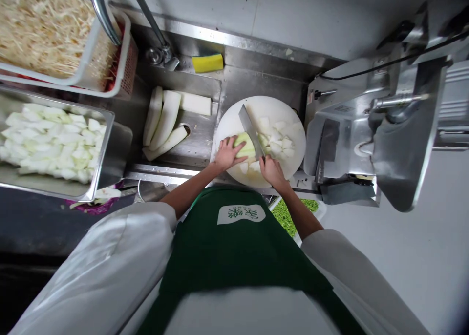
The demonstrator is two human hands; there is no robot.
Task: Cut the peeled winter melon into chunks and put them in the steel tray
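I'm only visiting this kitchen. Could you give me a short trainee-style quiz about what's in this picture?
1. Which hand holds the cleaver? A) left B) right C) both
2. True or false: in the picture, the round cutting board is to the left of the slicer.
3. What fills the metal pan at the left edge of the picture?

Key:
1. B: the right hand grips its handle.
2. True.
3. Chopped pale vegetable pieces.
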